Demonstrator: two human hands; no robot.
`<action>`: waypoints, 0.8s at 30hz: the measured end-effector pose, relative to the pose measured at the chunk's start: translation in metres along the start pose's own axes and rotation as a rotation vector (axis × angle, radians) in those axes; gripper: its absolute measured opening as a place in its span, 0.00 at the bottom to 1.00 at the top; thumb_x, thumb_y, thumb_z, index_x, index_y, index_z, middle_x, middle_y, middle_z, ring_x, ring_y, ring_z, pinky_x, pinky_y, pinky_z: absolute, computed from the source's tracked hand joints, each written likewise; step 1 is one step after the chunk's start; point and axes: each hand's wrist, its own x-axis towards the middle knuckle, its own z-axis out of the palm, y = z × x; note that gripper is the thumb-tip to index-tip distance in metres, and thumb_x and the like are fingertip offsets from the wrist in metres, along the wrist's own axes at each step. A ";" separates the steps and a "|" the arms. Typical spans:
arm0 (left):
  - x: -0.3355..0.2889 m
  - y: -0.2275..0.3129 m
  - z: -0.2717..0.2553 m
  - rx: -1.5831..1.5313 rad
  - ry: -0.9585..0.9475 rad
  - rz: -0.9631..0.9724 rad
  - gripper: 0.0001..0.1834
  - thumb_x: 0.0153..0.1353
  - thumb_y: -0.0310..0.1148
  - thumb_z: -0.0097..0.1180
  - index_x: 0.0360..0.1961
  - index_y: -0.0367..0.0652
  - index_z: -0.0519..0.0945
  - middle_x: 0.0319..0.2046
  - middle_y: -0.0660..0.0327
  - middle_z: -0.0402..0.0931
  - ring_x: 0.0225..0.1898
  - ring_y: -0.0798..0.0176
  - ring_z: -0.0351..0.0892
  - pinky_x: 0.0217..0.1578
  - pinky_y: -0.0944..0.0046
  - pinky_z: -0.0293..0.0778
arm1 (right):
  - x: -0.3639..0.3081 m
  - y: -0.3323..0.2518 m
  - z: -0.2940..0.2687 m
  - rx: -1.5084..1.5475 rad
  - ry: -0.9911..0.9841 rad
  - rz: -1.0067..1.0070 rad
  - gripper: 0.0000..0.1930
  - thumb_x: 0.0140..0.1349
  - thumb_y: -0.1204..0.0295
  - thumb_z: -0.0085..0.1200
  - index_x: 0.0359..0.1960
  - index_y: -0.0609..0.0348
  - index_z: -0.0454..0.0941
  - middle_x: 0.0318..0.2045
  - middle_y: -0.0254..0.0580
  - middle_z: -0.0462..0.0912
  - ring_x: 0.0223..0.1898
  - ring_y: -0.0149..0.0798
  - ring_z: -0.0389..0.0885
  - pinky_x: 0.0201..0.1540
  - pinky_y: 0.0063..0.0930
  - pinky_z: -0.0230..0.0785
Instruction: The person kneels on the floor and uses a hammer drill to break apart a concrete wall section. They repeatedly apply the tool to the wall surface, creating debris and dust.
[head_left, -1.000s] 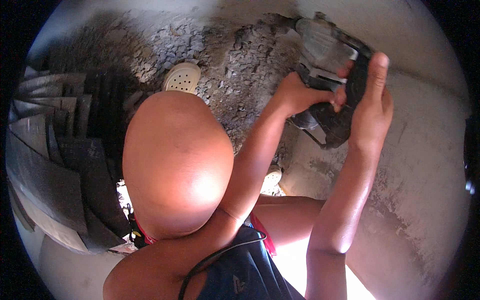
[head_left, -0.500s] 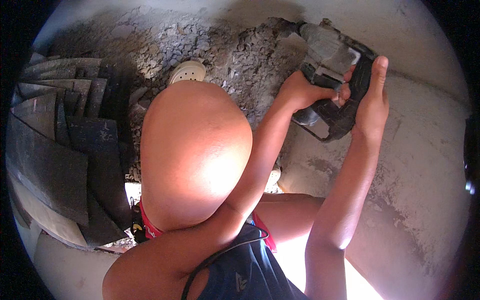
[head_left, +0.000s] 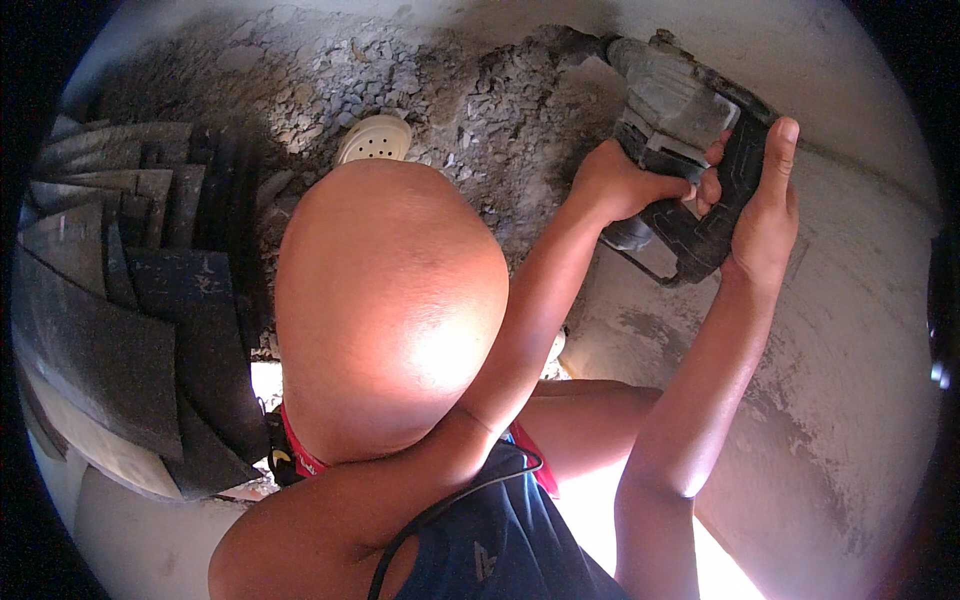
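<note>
A dusty grey and black demolition hammer (head_left: 672,110) points into broken floor at the top right. My left hand (head_left: 622,182) grips its lower body and side handle. On the black rear handle rests my right hand (head_left: 762,205), fingers wrapped round it and thumb raised. My bent left knee (head_left: 385,310) fills the middle of the view and hides the floor beneath it.
Grey rubble and chipped concrete (head_left: 440,90) spread across the top. A white perforated sandal (head_left: 375,140) lies on the rubble above my knee. Dark broken tiles (head_left: 110,300) are stacked at the left. Smooth cement floor (head_left: 850,400) lies at the right.
The view has shifted, so the knee and tile stack sit further right and the tool higher. Both hands keep their grip on the hammer.
</note>
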 end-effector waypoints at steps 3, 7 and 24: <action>-0.003 0.005 0.005 0.041 0.014 0.010 0.37 0.34 0.50 0.80 0.44 0.38 0.87 0.42 0.48 0.87 0.44 0.52 0.88 0.46 0.58 0.81 | -0.001 -0.003 0.002 -0.033 0.043 -0.056 0.36 0.70 0.35 0.46 0.35 0.62 0.81 0.21 0.38 0.79 0.18 0.32 0.74 0.21 0.28 0.67; -0.004 0.004 0.006 0.002 0.005 -0.001 0.37 0.34 0.50 0.80 0.45 0.38 0.87 0.42 0.48 0.87 0.45 0.52 0.88 0.46 0.58 0.81 | -0.003 -0.007 0.001 -0.038 0.024 -0.044 0.35 0.70 0.35 0.47 0.35 0.62 0.81 0.23 0.40 0.80 0.18 0.31 0.74 0.21 0.29 0.68; -0.001 0.001 0.006 -0.011 0.026 -0.045 0.35 0.36 0.45 0.81 0.47 0.38 0.86 0.44 0.49 0.87 0.46 0.53 0.88 0.48 0.59 0.80 | -0.002 -0.006 0.008 -0.058 0.038 -0.065 0.35 0.70 0.35 0.48 0.35 0.62 0.81 0.24 0.39 0.81 0.19 0.31 0.75 0.23 0.28 0.68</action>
